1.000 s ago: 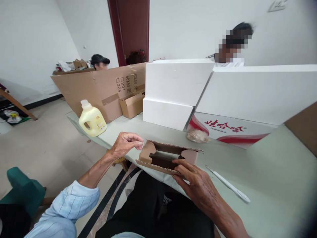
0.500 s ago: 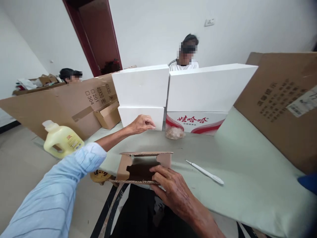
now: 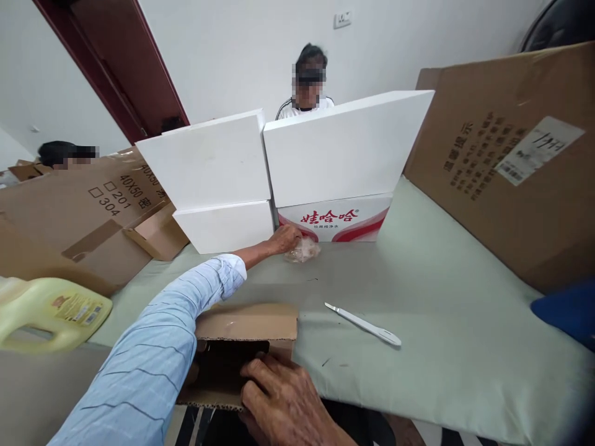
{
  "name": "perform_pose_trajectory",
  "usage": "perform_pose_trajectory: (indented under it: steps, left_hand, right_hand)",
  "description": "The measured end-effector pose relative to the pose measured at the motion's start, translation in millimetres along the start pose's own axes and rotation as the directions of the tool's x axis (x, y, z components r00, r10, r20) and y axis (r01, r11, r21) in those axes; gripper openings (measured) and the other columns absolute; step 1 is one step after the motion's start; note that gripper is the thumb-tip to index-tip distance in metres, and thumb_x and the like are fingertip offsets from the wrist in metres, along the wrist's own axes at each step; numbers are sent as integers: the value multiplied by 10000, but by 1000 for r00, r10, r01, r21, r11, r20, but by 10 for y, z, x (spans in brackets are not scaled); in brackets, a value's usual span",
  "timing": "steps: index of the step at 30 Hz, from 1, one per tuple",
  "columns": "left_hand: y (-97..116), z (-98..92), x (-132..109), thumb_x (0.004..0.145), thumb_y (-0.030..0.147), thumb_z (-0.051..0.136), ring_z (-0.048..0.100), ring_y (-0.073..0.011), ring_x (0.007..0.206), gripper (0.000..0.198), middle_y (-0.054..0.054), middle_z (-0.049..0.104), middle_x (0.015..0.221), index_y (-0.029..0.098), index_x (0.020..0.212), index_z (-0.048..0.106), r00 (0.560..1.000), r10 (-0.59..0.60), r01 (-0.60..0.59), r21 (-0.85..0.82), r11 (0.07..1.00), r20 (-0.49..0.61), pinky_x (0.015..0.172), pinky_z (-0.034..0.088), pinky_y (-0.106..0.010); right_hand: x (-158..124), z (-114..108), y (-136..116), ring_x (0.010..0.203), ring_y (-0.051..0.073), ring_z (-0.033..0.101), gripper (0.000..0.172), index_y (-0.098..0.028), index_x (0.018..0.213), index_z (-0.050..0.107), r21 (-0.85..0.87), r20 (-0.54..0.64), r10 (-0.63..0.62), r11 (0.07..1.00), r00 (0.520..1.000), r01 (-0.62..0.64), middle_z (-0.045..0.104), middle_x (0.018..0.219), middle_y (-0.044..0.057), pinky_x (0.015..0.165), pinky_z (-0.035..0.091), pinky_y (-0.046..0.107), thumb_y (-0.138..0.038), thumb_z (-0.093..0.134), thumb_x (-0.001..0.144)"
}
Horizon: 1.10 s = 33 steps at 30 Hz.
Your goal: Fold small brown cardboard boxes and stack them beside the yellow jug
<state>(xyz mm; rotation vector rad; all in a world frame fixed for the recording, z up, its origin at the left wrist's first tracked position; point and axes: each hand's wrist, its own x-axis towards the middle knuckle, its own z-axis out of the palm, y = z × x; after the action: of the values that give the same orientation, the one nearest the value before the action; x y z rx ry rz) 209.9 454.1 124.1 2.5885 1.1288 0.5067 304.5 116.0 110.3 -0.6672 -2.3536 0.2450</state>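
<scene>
My left hand reaches across the table to a crumpled clump of clear plastic, its curled fingers closed at the clump's upper left side. Some of those fingertips are hidden. Close to me, a small brown cardboard box lies with its open side facing me. My right hand grips the near wall of this box, fingers over the edge and thumb mostly out of sight. To the right of the box lies a white-handled scalpel, its blade pointing away to the left.
White boxes stand stacked at the table's back, a red-printed one beneath. Large cardboard boxes flank left and right. A yellow jug stands left; something blue is at right. A person sits behind; another is far left.
My left hand has moved forward and right to the plastic clump. The small box has tilted towards me, with my right hand still on its near wall. The view has shifted right.
</scene>
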Motion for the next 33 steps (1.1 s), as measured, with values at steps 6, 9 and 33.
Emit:
perform_pose_trajectory:
  steps: [6, 9, 33]
  left_hand:
    - [-83, 97, -19, 821, 85, 646, 691, -281, 1057, 346, -121, 747, 1056, 177, 1099, 830, 997, 22, -25, 43, 999, 68, 968, 504, -348]
    - [-103, 82, -4, 826, 68, 633, 691, -283, 1006, 338, -110, 743, 990, 180, 1078, 828, 996, 23, -27, 49, 998, 89, 926, 498, -350]
    - [709, -1514, -988, 751, 51, 579, 655, -189, 903, 191, -51, 736, 966, 166, 813, 718, 998, 49, -54, -137, 989, -41, 813, 501, -300]
  right_hand:
    - [-19, 74, 39, 878, 188, 684, 213, -229, 974, 554, 7, -29, -6, 1000, 1000, 6, 740, 1118, 13, 736, 485, 340, -194, 754, 912]
    - [16, -2, 8, 902, 187, 678, 193, -229, 963, 557, 1, -10, 20, 1000, 1000, -20, 737, 1102, 11, 709, 458, 329, -176, 739, 928]
    - [129, -332, -108, 927, 202, 704, 209, -226, 925, 591, 17, 83, 82, 996, 993, -83, 737, 1113, 20, 767, 507, 311, -98, 754, 941]
